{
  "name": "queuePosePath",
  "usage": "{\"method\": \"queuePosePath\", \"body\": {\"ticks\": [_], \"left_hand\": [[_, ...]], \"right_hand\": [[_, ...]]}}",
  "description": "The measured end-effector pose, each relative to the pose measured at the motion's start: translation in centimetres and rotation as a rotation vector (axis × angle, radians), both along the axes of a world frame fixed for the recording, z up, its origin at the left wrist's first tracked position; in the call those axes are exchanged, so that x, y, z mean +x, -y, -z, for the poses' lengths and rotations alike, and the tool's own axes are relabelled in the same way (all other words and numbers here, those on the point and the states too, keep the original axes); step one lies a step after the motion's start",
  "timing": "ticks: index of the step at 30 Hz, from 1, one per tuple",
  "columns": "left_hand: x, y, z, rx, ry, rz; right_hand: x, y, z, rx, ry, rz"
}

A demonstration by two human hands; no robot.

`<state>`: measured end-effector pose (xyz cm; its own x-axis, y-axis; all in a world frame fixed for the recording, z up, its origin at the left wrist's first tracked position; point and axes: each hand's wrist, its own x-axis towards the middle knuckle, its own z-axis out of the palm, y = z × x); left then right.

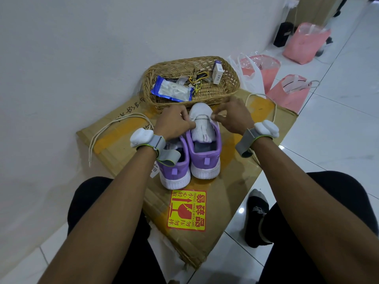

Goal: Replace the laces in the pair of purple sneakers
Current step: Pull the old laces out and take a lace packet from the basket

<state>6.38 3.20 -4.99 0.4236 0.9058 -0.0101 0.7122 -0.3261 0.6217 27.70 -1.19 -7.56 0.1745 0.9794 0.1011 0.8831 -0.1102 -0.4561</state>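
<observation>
Furthest out to the left of the fingers, a pale loose strand (114, 128) lies looped on the cardboard box (231, 193). Its near end trails toward the person, and I cannot tell whether its far end runs in under the left hand.

The left hand (174, 124) has its fingers (185, 119) curled and pinched together at the left edge of the front eyelets. They seem to be clamped on the lace (200, 115) there. Below that wrist sits the left sneaker (174, 169), heel toward the person. No lace shows on the part of it in view, and its front is hidden by the arm.

Between the two sets of fingers stands the right sneaker (205, 144), also heel-near. The lace makes a single bar across the front of its tongue, and the tongue behind that is bare.

The right hand (233, 117) mirrors the left, with its fingers (217, 116) pinched on the lace at the right edge. Beyond them to the right, another pale strand (264, 97) curves over the box. A wicker basket (231, 87) of odds and ends sits just past both hands.

My reading is that this is early going. The first crossing is in on one shoe, the rest of its eyelets are still to be threaded, and the other shoe looks not yet started.
</observation>
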Motion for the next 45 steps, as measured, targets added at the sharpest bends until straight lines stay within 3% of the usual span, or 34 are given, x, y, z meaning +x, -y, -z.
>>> {"method": "queuePosePath", "body": {"ticks": [2, 5, 8, 10, 14, 18, 23, 29, 34, 37, 40, 45], "left_hand": [[0.0, 0.0, 0.1, -0.006, 0.002, 0.004], [0.0, 0.0, 0.0, -0.009, 0.004, 0.012], [0.0, 0.0, 0.0, -0.019, 0.008, 0.018], [0.0, 0.0, 0.0, -0.035, 0.013, 0.032], [-0.2, 0.0, -0.1, -0.031, -0.003, 0.044], [-0.2, -0.3, 0.3, -0.043, 0.064, 0.035], [0.1, -0.8, 0.3, -0.083, 0.361, -0.005], [-0.5, -1.2, 0.0, -0.008, 0.494, -0.034], [-0.4, -1.3, 0.1, 0.050, 0.432, -0.057], [-0.2, -1.0, 0.0, 0.030, 0.439, -0.033], [0.0, -0.5, -0.5, -0.028, 0.578, -0.032], [0.0, -0.9, -0.7, -0.056, 0.629, -0.019]], "right_hand": [[-0.2, 0.0, 0.3, -0.005, 0.022, 0.015], [0.2, 0.0, 0.6, 0.060, 0.187, 0.250], [0.5, -0.1, 0.2, 0.080, 0.080, 0.306], [0.3, -0.2, 0.0, 0.129, 0.111, 0.293], [1.3, -0.4, -1.1, 0.207, 0.117, 0.552], [1.0, -0.5, -1.6, 0.303, -0.202, 0.232], [-1.6, -0.4, -1.6, 0.278, -0.286, -0.091], [-2.0, -0.6, -1.6, 0.289, -0.319, -0.117], [-2.0, -0.6, -1.9, 0.331, -0.435, -0.045], [-2.7, -0.4, -2.2, 0.377, -0.512, -0.045], [-3.3, -0.3, -2.4, 0.396, -0.594, -0.048], [-3.6, -0.3, -2.6, 0.384, -0.613, -0.051]]}}
